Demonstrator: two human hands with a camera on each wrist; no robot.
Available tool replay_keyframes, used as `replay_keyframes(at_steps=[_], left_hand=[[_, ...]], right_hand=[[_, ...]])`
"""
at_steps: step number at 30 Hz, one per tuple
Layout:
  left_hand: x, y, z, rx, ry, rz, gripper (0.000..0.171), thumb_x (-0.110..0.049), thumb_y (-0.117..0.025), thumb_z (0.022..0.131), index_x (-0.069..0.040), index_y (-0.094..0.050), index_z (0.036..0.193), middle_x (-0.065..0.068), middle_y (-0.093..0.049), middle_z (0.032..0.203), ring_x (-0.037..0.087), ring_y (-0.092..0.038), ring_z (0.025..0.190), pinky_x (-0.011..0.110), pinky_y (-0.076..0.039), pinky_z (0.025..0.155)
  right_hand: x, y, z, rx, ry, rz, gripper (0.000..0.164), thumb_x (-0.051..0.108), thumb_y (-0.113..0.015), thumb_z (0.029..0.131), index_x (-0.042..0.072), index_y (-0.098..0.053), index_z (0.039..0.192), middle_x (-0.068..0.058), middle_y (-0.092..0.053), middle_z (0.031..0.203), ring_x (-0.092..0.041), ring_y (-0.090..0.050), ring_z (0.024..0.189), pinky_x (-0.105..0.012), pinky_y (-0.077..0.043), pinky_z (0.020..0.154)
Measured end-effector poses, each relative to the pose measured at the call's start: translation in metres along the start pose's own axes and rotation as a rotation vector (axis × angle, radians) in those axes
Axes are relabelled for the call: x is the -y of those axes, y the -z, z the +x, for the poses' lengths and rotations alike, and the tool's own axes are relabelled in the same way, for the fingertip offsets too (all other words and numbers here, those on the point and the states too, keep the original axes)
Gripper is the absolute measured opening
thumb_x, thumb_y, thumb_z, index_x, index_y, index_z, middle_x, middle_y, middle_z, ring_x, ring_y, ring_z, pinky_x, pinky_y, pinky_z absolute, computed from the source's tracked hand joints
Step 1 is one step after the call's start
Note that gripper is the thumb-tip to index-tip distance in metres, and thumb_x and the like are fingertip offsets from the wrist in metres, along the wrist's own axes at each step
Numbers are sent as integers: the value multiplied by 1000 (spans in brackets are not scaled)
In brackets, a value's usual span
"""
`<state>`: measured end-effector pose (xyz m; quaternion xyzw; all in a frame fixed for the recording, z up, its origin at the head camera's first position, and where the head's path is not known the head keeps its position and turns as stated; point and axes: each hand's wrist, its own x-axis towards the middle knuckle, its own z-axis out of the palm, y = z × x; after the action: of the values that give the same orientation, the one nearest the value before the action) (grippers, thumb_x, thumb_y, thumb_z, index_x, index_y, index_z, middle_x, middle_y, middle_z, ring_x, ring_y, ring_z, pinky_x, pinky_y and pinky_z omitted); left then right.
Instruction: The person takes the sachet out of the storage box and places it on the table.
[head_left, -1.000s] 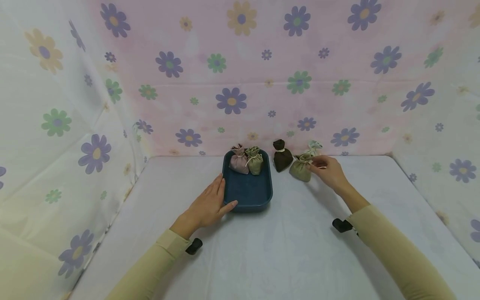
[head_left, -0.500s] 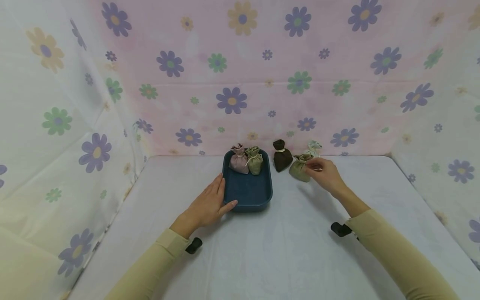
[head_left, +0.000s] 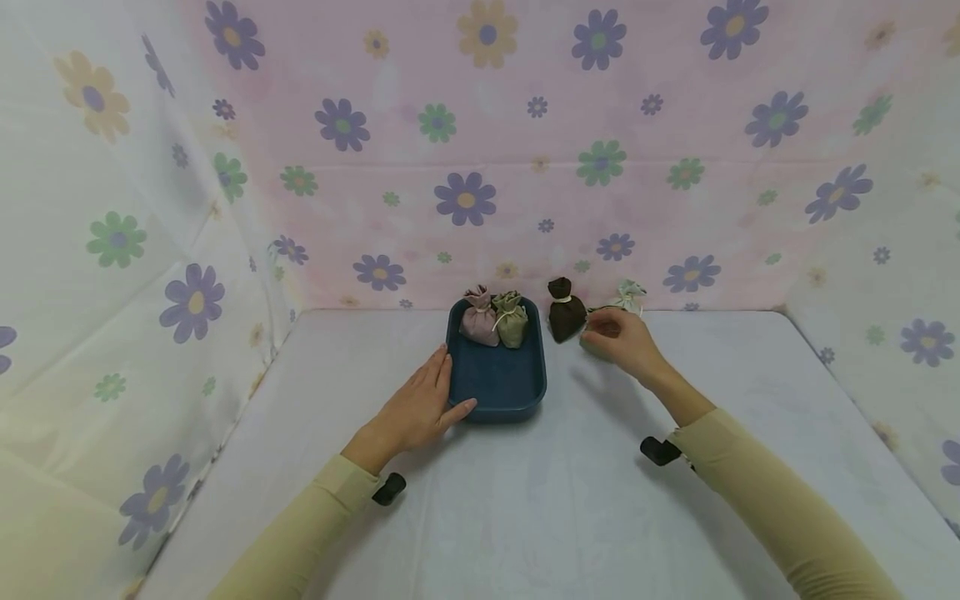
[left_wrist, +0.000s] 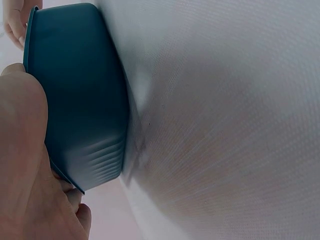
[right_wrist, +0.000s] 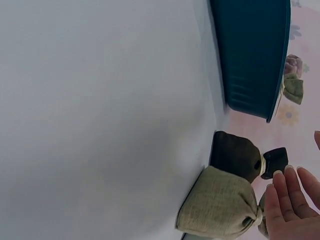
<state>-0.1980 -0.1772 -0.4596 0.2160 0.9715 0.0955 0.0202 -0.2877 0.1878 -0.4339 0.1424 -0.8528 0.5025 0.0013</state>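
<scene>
My left hand (head_left: 411, 410) rests along the left side of the blue tray (head_left: 497, 383), fingers straight and thumb over the near corner of its rim. Inside, at the back, sit a pinkish drawstring pouch (head_left: 480, 325) and a green pouch (head_left: 512, 327). Right of the tray, my right hand (head_left: 624, 343) hovers with thumb and fingers apart, nothing pinched between them. It mostly covers a second green pouch (right_wrist: 215, 202) in the head view. The right wrist view shows its fingertips by that pouch's tied neck and near the top of the dark brown pouch (right_wrist: 235, 156).
A pale patterned pouch (head_left: 631, 294) stands behind my right hand, partly hidden. White cloth covers the table (head_left: 480, 508). A flowered pink curtain (head_left: 465, 125) rises right behind the tray and pouches.
My right hand has let go of the second green pouch's neck and shifted left across it, closer to the dark brown pouch. The left hand and tray stay put.
</scene>
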Motion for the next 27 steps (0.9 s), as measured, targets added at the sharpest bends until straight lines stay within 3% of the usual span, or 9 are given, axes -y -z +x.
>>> replay_keyframes(at_steps=[14, 21, 27], left_hand=[[-3, 4, -1, 18, -3, 6, 98, -68, -32, 104, 10, -12, 160, 26, -2, 169, 36, -9, 157, 48, -18, 125], [-2, 3, -1, -6, -10, 8, 98, -68, -33, 104, 11, -15, 159, 26, -4, 169, 36, -11, 157, 49, -20, 125], [-4, 8, -2, 26, 2, 17, 97, -67, -32, 104, 10, -11, 159, 26, -2, 169, 35, -8, 157, 48, -18, 125]], right_hand=[[12, -23, 16, 13, 8, -17, 44, 20, -74, 97, -4, -62, 132, -20, -65, 127, -34, -65, 113, -47, -55, 95], [20, -35, 26, 28, -7, -19, 44, 19, -73, 97, -2, -61, 134, -21, -63, 131, -34, -63, 114, -47, -54, 95], [26, -43, 34, 56, -1, -48, 47, 21, -72, 98, 2, -58, 139, -20, -62, 134, -34, -63, 116, -47, -55, 95]])
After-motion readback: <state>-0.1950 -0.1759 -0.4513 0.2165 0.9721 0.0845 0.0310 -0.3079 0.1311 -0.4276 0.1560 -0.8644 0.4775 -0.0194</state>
